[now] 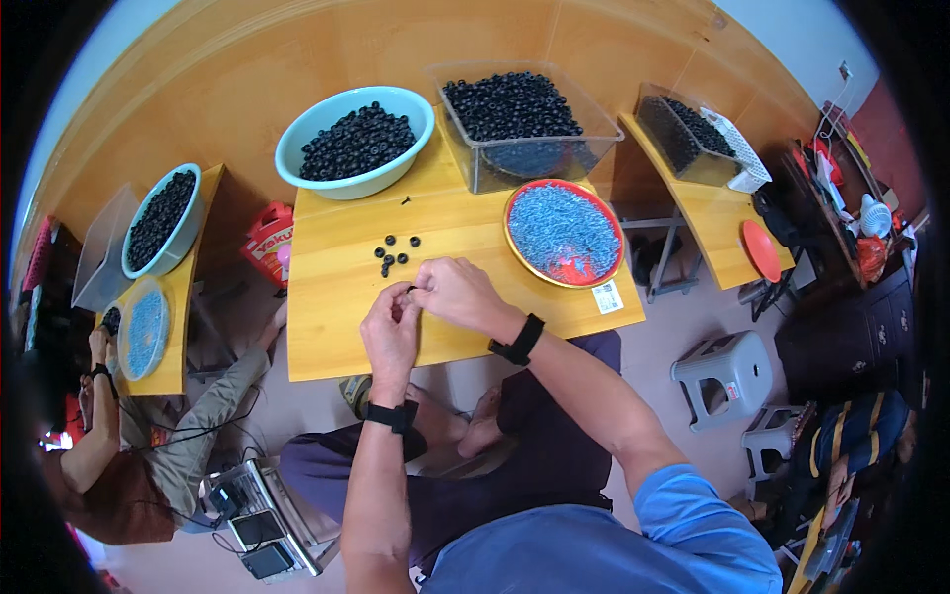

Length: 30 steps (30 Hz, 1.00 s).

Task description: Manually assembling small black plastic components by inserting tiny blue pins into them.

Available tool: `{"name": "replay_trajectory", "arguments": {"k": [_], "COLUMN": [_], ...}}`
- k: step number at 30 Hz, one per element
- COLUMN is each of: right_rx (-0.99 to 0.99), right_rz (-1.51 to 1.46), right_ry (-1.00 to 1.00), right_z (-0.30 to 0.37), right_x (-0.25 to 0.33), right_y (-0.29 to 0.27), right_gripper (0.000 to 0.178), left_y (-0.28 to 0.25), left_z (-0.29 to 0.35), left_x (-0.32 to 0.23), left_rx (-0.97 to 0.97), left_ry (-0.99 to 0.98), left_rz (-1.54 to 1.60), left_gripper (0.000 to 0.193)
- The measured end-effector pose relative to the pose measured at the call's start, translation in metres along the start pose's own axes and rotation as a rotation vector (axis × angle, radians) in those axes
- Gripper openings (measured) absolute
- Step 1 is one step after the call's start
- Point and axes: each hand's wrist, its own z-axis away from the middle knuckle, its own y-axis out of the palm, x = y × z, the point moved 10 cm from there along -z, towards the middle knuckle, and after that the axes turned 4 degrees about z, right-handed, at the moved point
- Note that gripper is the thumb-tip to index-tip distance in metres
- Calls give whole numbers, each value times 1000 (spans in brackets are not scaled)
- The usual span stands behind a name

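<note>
My left hand (390, 337) and my right hand (457, 294) meet above the near part of the yellow table. The fingers of both are closed in a pinch round a small black part (411, 289), mostly hidden by the fingertips. Just beyond my hands lie several loose black ring-shaped pieces (390, 241), and a small dark screw-like piece (406, 201) farther back. To the right, a red plate with a yellow rim (512, 243) holds a heap of small bluish metal pins or screws (564, 226).
At the table's back stand a light-blue basin (287, 158) and a clear plastic bin (539, 163), both full of black rings. A co-worker (109, 465) sits left at another table with similar containers. On the right are a side table (708, 223) and a grey stool (722, 376).
</note>
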Motion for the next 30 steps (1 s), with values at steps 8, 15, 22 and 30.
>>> {"name": "replay_trajectory", "arguments": {"k": [8, 15, 22, 30], "right_rx": [-400, -251, -230, -503], "right_rz": [-373, -895, -1084, -1026], "right_ry": [-456, -823, -1440, -1251], "right_z": [99, 238, 289, 335], "right_x": [84, 153, 187, 142], "right_y": [-125, -224, -266, -275], "right_gripper": [14, 20, 34, 23], "left_y": [2, -9, -1, -2], "left_z": [0, 3, -1, -5], "left_x": [-1, -3, -1, 12], "left_rx": [21, 20, 3, 13], "left_ry": [-53, -62, -18, 4], "left_rz": [31, 14, 59, 48], "left_gripper": [21, 20, 17, 20]}}
